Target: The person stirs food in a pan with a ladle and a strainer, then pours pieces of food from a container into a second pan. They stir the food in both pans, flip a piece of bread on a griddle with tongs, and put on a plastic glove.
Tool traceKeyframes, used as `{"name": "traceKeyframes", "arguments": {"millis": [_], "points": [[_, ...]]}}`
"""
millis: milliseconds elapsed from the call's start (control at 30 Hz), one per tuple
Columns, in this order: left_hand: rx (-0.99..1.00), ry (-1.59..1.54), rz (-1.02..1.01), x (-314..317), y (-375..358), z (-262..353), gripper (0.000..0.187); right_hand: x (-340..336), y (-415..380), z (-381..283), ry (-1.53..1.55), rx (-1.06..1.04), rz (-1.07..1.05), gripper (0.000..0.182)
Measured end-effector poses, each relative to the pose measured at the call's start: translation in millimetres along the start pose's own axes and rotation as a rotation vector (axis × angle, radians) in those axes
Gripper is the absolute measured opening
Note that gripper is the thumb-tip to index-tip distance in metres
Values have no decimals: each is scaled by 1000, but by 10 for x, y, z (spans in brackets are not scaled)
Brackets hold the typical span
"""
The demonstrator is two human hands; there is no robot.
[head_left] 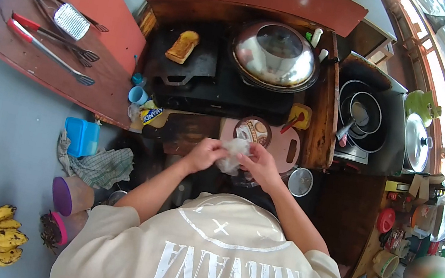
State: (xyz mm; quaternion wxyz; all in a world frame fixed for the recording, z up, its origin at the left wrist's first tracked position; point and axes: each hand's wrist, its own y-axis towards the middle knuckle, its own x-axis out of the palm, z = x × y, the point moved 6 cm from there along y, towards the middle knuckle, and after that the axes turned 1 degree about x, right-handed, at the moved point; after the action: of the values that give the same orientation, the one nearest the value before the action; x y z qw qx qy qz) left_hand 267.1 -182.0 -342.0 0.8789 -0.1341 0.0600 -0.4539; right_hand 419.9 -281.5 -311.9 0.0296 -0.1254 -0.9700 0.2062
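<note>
Both hands are at the middle of the view, holding a crumpled clear plastic bag [232, 156] between them. My left hand [207, 155] pinches its left side, and my right hand [259, 164] has its fingers closed on the right side. Just beyond the bag, a round brown-and-white labelled lid [253, 131] rests on a pink cutting board [278, 152]. A red-handled utensil [292, 123] lies over a yellow container [300, 116] at the board's far right. What is inside the bag cannot be made out.
Toasted bread [182, 47] sits on a black griddle [204, 55] at the far left of the stove. A domed-lid pan [276, 56] stands beside it. Pots [362, 116] are at right, hanging tongs [42, 45] at left, and a blue container [80, 138] near the wall.
</note>
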Motion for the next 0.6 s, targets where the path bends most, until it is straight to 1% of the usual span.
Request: {"name": "traceKeyframes", "arguments": {"millis": [33,67,100,133,167,200,233,267,300,333,367,400,467,500,533,600], "points": [[16,-3,-14,18,16,19,20,98,58,-53,22,12,-78,35],[34,-8,-28,1,36,37,19,126,100,-47,19,11,-82,35],[36,-9,-23,-67,55,30,19,153,145,-36,87,-3,-114,32],[8,-97,-37,-135,75,-4,20,175,178,-25,156,-16,-147,30],[-21,-185,-51,-191,71,-46,20,182,188,7,153,-14,-153,30],[-21,-187,-47,-247,57,-92,20,203,169,57,324,45,-180,27],[-95,-285,-61,-279,44,-175,20,225,143,104,496,105,-204,25],[-170,-383,-76,-307,37,-256,21,230,113,126,496,107,-204,25],[-171,-384,-77,-373,53,-348,21,268,61,143,582,128,-262,25],[-183,-306,-133,-424,75,-451,23,301,11,151,669,148,-319,25],[-195,-227,-189,-482,91,-552,26,303,-28,172,630,153,-318,29],[-196,-226,-196,-572,118,-583,26,308,-57,180,632,151,-312,29],[-281,-196,0,-853,221,-656,28,293,-131,190,711,156,-286,31],[-339,-77,157,-992,262,-657,27,243,-167,171,714,146,-236,32],[-338,-75,140,-937,289,-541,27,216,-172,161,717,142,-219,32],[231,272,162,-805,320,80,33,38,-160,173,612,124,0,33]]}}
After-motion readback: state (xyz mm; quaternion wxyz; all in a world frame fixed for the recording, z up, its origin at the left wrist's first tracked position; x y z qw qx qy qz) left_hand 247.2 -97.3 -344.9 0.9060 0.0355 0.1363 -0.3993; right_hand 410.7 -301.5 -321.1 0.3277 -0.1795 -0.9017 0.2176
